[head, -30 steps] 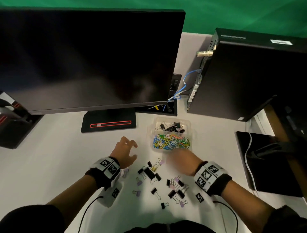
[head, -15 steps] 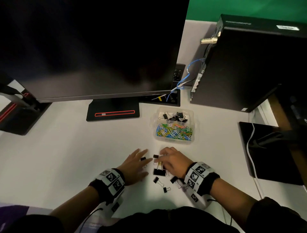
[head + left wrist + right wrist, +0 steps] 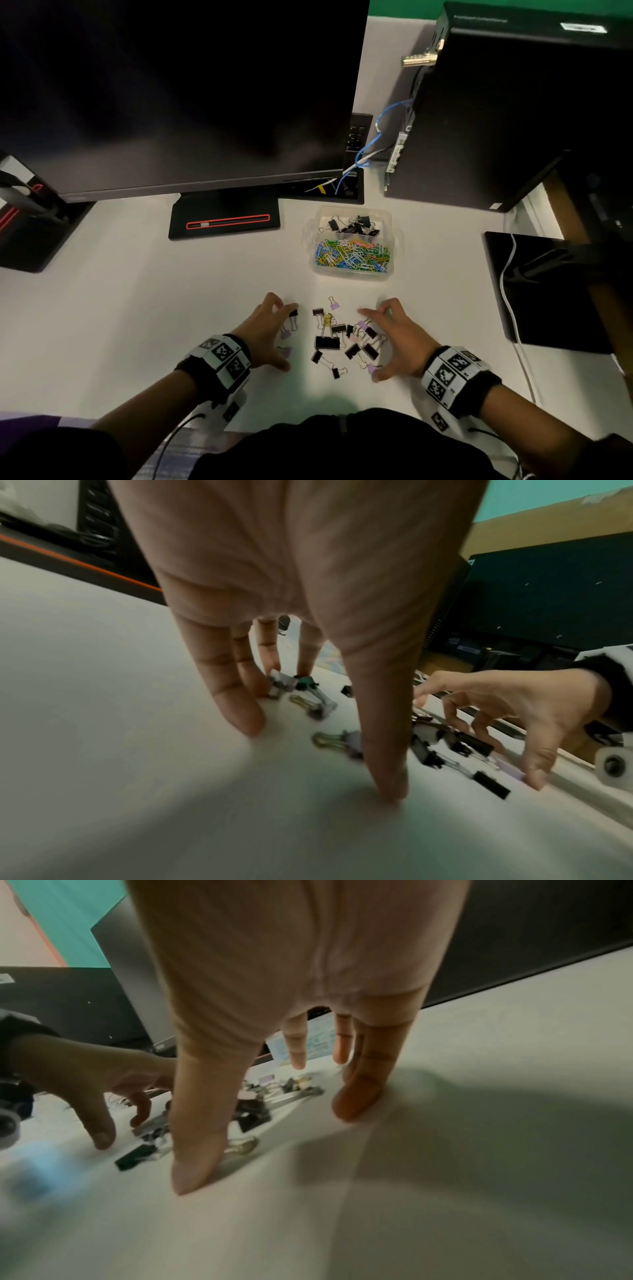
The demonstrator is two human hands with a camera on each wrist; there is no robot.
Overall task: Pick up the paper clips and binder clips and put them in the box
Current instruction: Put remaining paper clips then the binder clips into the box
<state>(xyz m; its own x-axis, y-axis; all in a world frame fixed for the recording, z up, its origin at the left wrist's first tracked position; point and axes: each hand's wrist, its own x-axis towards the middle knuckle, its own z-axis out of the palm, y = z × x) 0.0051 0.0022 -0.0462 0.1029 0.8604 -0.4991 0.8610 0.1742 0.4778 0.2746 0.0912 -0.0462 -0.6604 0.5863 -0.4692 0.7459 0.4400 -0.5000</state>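
Big dark monitor (image 3: 178,96) fills the top left over a white desk (image 3: 120,308), black PC tower (image 3: 513,109) top right, monitor base (image 3: 224,221) under the screen. Clear box (image 3: 394,240) sits on the desk just ahead of the hands: black binder clips in its far compartment, coloured paper clips (image 3: 352,255) in the near one.

Left hand (image 3: 265,330) and right hand (image 3: 397,337) flank a loose pile of binder clips (image 3: 342,339) on the desk. Both hands are spread, fingertips down on the desk, cupped toward each other, gripping nothing. Wrist views show the same: left fingers (image 3: 240,704) planted with a couple of lilac clips right at the tips, right thumb and fingers (image 3: 356,1096) planted beside the black ones.

Key relation: pile lies between the two hands, right of the left hand and left of the right hand, roughly equal reach; slightly more clips crowd the right hand's side. The pile stretches from near the body toward the box, so the hands close inward across its short axis. Box is straight ahead past the pile, a bit toward the right, so the right hand is nearer for the drop.

Judgement: gathering step, scoop not yet made; no loose paper clips seen on the desk, the binder clips remain.
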